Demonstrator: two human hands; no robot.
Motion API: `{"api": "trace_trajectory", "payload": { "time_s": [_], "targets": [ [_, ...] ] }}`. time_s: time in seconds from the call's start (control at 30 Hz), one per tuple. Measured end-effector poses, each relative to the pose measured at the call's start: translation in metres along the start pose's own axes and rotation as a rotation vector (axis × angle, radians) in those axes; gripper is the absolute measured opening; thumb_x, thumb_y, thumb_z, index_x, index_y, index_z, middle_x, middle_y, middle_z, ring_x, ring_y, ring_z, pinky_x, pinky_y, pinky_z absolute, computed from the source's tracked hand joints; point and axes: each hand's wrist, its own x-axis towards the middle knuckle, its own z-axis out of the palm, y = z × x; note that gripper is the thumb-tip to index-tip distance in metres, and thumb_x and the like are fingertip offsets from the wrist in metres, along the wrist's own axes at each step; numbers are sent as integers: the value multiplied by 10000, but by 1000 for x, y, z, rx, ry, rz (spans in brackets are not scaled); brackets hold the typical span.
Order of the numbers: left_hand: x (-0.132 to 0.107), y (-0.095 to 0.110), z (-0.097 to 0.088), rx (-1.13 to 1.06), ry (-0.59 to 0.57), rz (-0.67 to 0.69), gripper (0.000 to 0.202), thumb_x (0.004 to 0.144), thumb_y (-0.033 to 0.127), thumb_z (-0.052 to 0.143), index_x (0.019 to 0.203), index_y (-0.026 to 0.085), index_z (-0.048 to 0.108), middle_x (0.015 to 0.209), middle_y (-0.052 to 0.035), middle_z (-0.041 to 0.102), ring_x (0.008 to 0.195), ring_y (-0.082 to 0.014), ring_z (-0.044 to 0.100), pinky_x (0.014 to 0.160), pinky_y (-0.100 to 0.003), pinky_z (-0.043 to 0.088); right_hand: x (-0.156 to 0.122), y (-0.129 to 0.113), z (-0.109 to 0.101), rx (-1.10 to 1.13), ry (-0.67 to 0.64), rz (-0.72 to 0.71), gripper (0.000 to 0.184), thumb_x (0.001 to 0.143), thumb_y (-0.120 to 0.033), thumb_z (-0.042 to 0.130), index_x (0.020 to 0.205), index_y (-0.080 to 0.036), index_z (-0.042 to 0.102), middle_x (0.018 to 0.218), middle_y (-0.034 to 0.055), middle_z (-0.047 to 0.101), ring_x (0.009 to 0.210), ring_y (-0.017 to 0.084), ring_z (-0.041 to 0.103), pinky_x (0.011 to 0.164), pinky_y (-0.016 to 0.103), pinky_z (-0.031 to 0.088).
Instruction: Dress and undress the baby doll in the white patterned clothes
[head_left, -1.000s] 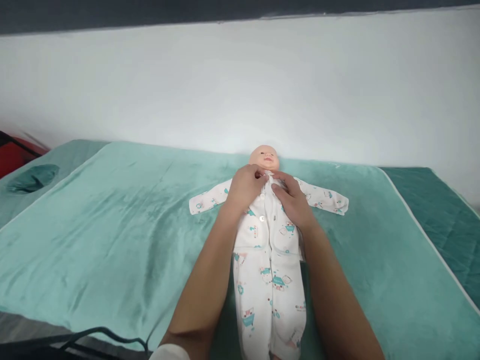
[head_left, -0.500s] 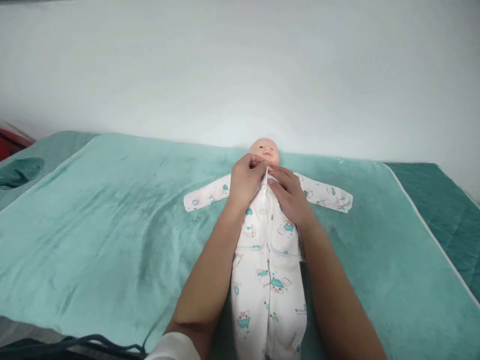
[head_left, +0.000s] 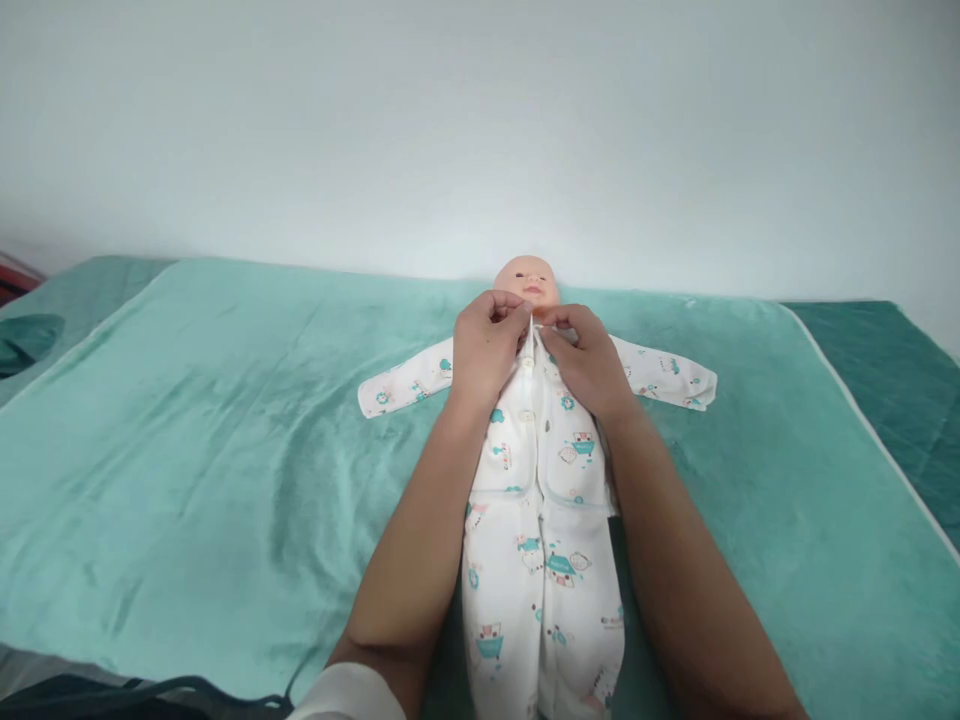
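Note:
A baby doll (head_left: pixel 526 276) lies on its back, dressed in a white printed baby jacket (head_left: pixel 511 450) with its sleeves spread to both sides. White printed baby pants (head_left: pixel 506 600) cover the legs below. My left hand (head_left: pixel 487 345) pinches the jacket's left front edge just under the doll's chin. On the other front edge, near the neck, my right hand (head_left: pixel 585 355) has its thumb and fingers closed on the cloth. Buttons (head_left: pixel 528 416) run down the left edge, and the two fronts lie side by side, parted at the top. My fingers hide the collar.
A light green blanket (head_left: pixel 225 420) covers the bed, with a darker green cover (head_left: pixel 862 370) at the right. A white wall (head_left: pixel 480 130) rises behind the doll's head. Black cables (head_left: pixel 172 690) lie at the lower left, and something red (head_left: pixel 15 280) shows at the left edge.
My right hand's fingers have curled from lying flatter on the jacket to gripping its edge. My left hand keeps its pinch near the neck. The view has shifted slightly.

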Motion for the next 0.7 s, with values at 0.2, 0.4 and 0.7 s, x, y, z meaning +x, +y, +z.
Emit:
{"api": "trace_trajectory", "payload": {
  "time_s": [0.2, 0.4, 0.7],
  "targets": [
    [1, 0, 0, -10, -12, -22, 91, 844, 283, 695, 842, 200, 659, 674, 19, 601, 569, -88, 496, 547, -236, 396, -4, 4, 1, 70, 39, 8, 118, 858, -249, 569, 974, -258, 592, 1120, 32, 677, 1051, 227, 591, 932, 397, 453],
    [0, -1, 1, -5, -3, 8, 84, 842, 281, 689, 838, 203, 657, 664, 23, 597, 568, -92, 498, 550, -234, 401, -5, 0, 2, 6, 43, -16, 128, 873, -222, 531, 911, -256, 649, 1138, 33, 691, 1094, 246, 599, 997, 442, 444],
    [1, -4, 1, 22, 10, 25, 72, 862, 273, 659, 859, 204, 678, 701, 11, 638, 602, -105, 541, 584, -239, 439, -5, 2, 3, 26, 60, -45, 214, 914, -270, 573, 983, -272, 776, 1194, 35, 712, 1186, 256, 606, 1077, 474, 450]
  ]
}}
